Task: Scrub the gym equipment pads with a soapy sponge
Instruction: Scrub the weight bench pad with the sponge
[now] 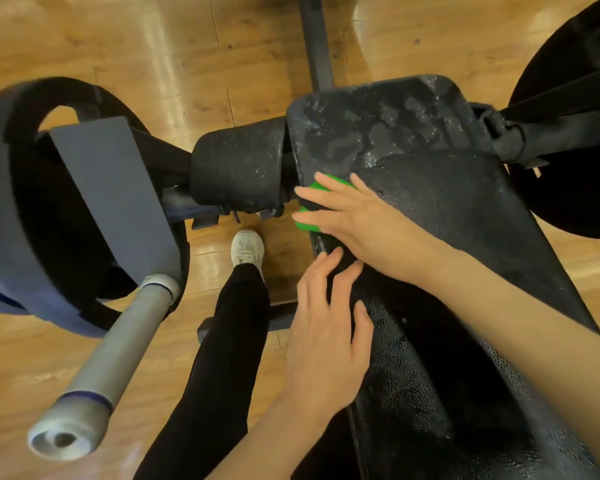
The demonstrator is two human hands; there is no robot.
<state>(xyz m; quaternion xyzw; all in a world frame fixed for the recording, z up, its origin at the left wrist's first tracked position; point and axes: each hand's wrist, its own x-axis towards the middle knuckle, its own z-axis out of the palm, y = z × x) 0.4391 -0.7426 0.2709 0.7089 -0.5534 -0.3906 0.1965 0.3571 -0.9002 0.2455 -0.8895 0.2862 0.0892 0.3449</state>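
On left edge of bench pad [447,216], green sponge [307,224] lay pressed under flat-fingered right hand [357,220]. Left hand [326,327] rested flat, steadying. Foam covered far end; scrubbing midway. Next: stroke toward unsoaped near section.

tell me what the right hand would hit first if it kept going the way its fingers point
Probably the black roller pad: the right hand, pressing the green sponge at the bench pad edge, points left toward it; depth is unclear.
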